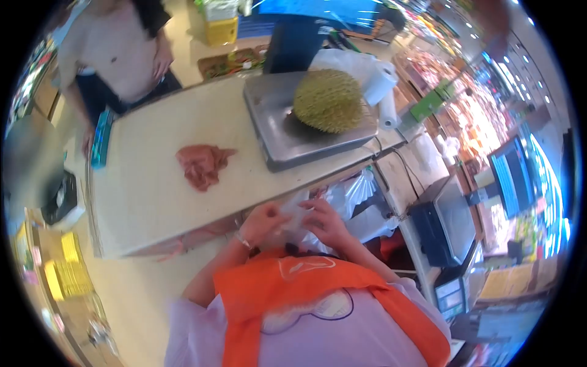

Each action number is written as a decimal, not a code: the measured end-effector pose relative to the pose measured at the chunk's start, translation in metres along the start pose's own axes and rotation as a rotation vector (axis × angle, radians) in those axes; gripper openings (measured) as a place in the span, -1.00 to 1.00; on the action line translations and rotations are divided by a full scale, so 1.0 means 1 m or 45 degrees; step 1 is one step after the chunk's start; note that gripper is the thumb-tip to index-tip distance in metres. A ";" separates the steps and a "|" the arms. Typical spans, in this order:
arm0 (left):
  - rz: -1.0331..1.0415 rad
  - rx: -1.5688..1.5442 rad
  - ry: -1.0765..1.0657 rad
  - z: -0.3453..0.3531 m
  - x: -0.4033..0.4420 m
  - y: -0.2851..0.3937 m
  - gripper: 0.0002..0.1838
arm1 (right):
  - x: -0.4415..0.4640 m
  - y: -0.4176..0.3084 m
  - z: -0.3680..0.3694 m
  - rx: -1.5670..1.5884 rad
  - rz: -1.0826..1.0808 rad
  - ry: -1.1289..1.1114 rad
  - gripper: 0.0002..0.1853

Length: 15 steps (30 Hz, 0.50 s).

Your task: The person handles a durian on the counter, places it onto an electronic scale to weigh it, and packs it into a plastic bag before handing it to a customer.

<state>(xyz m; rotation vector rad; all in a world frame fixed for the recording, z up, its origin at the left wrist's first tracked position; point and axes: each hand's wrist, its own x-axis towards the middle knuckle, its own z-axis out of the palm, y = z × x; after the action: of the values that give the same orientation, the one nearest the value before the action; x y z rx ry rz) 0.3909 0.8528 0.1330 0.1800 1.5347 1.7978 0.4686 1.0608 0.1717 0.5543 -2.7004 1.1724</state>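
Close to my body, at the counter's near edge, my left hand (264,222) and my right hand (325,221) are closed on a piece of thin clear plastic (293,215). Whether it is a bag or a glove I cannot tell. Beyond them, a whole spiky durian (330,101) rests on the metal platform of a weighing scale (278,137). A crumpled reddish plastic bag (205,166) lies on the counter (140,202), ahead and to the left of my hands.
Rolls of clear bags (380,82) stand right of the scale. Below the counter edge is an open shelf with plastic bags (358,192). A black machine (445,221) sits at right. A person (116,55) stands across the counter, near a teal box (101,139).
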 end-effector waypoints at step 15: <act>0.628 1.214 0.259 -0.071 0.004 0.030 -0.80 | -0.016 -0.029 -0.146 0.970 0.511 0.449 -0.79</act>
<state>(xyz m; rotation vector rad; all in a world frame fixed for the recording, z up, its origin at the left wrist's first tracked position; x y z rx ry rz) 0.3358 0.7994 0.1393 0.9140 2.5660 1.2770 0.4931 1.1534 0.2871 -0.1464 -2.0510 2.1739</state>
